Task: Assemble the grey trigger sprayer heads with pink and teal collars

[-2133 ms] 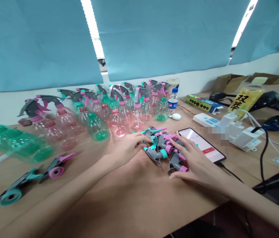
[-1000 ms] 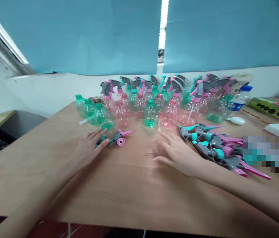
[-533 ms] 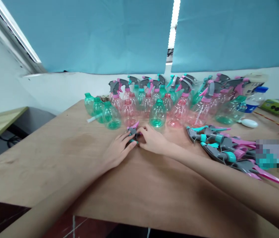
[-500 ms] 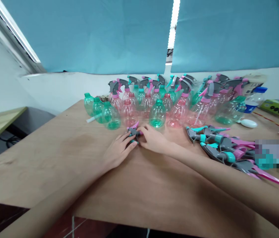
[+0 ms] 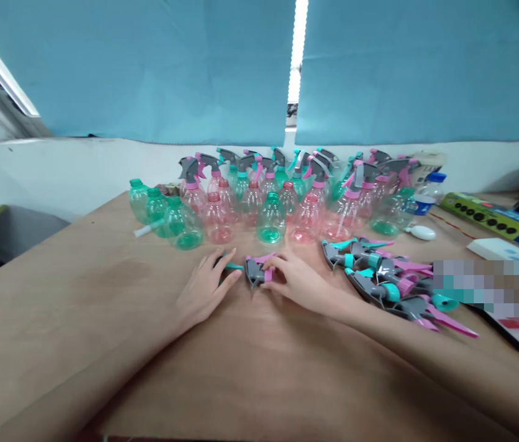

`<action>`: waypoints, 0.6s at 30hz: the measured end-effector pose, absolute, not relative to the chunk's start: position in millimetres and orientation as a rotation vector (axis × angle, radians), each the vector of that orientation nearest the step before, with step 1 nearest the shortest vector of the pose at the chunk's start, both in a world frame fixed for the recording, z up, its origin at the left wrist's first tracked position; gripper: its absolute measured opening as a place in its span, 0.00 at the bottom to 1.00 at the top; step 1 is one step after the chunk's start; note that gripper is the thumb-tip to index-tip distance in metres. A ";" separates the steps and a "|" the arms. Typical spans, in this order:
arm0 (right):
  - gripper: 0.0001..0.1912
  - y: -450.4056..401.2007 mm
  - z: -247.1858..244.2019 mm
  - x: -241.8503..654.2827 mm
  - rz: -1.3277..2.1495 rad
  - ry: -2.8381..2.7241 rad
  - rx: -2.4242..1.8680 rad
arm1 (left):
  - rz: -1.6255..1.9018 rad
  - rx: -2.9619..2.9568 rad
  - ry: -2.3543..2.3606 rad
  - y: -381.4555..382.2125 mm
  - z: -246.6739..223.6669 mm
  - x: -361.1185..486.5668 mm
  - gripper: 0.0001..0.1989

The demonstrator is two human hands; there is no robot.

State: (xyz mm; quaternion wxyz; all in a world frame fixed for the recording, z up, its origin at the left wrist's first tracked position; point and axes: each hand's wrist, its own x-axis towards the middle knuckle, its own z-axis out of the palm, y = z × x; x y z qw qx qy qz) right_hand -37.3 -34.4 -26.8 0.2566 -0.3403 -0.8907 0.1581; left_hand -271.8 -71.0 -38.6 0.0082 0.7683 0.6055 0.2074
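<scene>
Wooden bench (image 5: pixel 56 319), open at its near and left edges; plastic spray bottles (image 5: pixel 218 221) crowd the far edge, more sprayers (image 5: pixel 379 273) lie right.
Right hand (image 5: pixel 298 279) curls closed on a grey trigger sprayer (image 5: pixel 254 272) mid-bench; left hand (image 5: pixel 206 285) rests half-open, fingertips over a teal-trimmed sprayer (image 5: pixel 226 265).

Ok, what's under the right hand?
The fingertips of the right hand rest on a gray-and-pink trigger sprayer head, which lies on the wooden tabletop. Whatever is beneath the palm is covered.

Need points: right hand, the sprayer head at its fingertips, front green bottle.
right hand (image 5: pixel 298 281): head view, back of the hand.
grey trigger sprayer head (image 5: pixel 253 271): head view, grey body.
green plastic bottle (image 5: pixel 271 222): head view, middle of the bottle's body.
</scene>
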 end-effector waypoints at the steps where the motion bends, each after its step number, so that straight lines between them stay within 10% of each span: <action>1: 0.12 -39.4 -26.7 -28.4 0.477 -2.421 -0.914 | 0.708 2.417 1.903 -71.2 -36.1 -263.8 0.26; 18: 0.13 -72.3 -9.6 61.4 0.649 -2.265 -0.822 | 0.832 2.299 1.171 -85.0 -26.8 -133.0 0.12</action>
